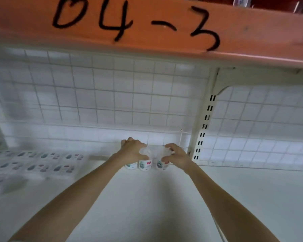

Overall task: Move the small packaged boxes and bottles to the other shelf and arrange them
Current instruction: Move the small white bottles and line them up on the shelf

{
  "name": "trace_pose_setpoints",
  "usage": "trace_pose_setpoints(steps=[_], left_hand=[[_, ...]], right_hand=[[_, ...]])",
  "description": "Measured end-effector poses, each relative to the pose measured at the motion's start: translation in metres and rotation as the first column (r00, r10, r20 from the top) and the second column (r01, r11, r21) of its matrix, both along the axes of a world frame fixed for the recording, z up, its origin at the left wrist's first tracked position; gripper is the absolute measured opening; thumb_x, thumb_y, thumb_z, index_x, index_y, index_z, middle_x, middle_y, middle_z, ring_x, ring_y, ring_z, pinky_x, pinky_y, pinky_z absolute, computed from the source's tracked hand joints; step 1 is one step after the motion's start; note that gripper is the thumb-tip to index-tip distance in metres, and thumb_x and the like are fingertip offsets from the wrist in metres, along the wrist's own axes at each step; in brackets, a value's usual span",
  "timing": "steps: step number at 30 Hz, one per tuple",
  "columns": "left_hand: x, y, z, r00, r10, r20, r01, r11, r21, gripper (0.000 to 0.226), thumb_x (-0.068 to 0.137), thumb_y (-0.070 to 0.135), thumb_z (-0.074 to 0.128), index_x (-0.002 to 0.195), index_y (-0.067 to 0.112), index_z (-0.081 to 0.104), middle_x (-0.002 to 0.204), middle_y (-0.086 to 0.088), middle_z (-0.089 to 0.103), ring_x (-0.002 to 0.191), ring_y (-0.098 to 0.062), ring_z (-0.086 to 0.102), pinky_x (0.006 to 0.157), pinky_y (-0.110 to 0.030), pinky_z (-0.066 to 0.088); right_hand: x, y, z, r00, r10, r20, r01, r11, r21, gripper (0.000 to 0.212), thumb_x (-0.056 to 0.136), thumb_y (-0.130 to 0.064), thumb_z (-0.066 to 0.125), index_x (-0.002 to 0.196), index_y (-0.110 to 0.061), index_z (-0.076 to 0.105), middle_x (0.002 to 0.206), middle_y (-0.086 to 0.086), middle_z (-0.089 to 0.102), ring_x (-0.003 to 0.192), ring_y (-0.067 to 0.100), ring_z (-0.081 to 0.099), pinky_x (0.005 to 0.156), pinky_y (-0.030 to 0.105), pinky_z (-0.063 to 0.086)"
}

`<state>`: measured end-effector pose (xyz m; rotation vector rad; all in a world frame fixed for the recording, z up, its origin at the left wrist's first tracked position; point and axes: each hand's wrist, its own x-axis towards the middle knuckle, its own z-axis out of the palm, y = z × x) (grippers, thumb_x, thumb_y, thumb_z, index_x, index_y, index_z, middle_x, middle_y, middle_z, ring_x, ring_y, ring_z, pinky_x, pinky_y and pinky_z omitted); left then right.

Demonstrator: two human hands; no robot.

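Observation:
Three small white bottles (144,165) with clear caps stand side by side at the back of the white shelf (147,198), near the wire grid. My left hand (132,150) wraps over the tops of the left bottles. Over the rightmost bottle (160,165) my right hand (176,155) is closed on the cap. Several small white packaged boxes (35,165) lie in rows on the shelf at the left, blurred.
A white wire grid (103,95) backs the shelf. A slotted cream upright (203,123) stands just right of the bottles. Overhead runs an orange shelf edge (147,23) marked "04-3". More white shelf continues to the right.

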<state>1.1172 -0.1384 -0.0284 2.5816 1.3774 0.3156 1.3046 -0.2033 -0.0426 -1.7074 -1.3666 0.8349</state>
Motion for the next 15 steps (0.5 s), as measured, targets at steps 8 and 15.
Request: trace_pose_setpoints(steps=[8,15], left_hand=[[0.001,0.005,-0.007,0.998,0.037,0.044,-0.039,0.999,0.034,0.053,0.082,0.049,0.058,0.128,0.025,0.048,0.128,0.005,0.053,0.124,-0.018,0.034,0.097,-0.035,0.019],[-0.002,0.008,-0.007,0.996,0.027,0.086,-0.031,0.998,0.048,0.052,0.081,0.047,0.062,0.126,0.024,0.049,0.125,0.007,0.055,0.122,-0.015,0.037,0.097,-0.034,0.019]], right_hand=[[-0.003,0.008,-0.014,0.997,0.016,-0.075,-0.015,1.000,0.021,0.061,0.074,-0.010,0.075,0.122,-0.016,0.038,0.113,0.003,0.050,0.104,0.024,0.053,0.092,0.039,0.048],[-0.007,0.006,-0.013,0.991,0.016,-0.135,-0.008,0.998,0.058,0.044,0.077,-0.009,0.072,0.110,-0.015,0.044,0.107,0.005,0.054,0.098,0.023,0.055,0.085,0.035,0.049]])
